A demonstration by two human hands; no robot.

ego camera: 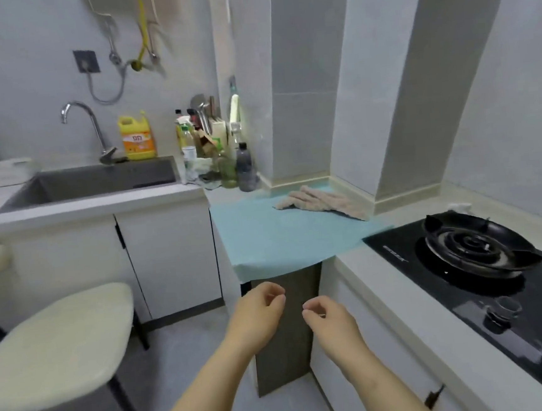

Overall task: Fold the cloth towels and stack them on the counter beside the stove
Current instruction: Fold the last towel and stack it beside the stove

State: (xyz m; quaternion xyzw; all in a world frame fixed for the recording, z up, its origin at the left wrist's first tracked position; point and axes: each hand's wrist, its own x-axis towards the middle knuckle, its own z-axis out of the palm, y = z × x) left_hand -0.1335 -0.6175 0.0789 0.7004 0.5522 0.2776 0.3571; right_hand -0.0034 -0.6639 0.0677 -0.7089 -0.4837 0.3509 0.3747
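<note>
Finding: one cloth towel (323, 202) lies crumpled and unfolded on a blue mat (275, 237) covering the tabletop just left of the stove (476, 246), towards the wall. The left hand (259, 308) and right hand (330, 319) hang short of the mat, both grips released, fingers loosely curled and holding nothing. Judgement: the mat serves as a clean folding surface, and the hands are poised to reach for the towel.

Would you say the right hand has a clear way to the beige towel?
Probably yes: the right hand holds nothing, and only bare blue mat lies between it and the towel.
</note>
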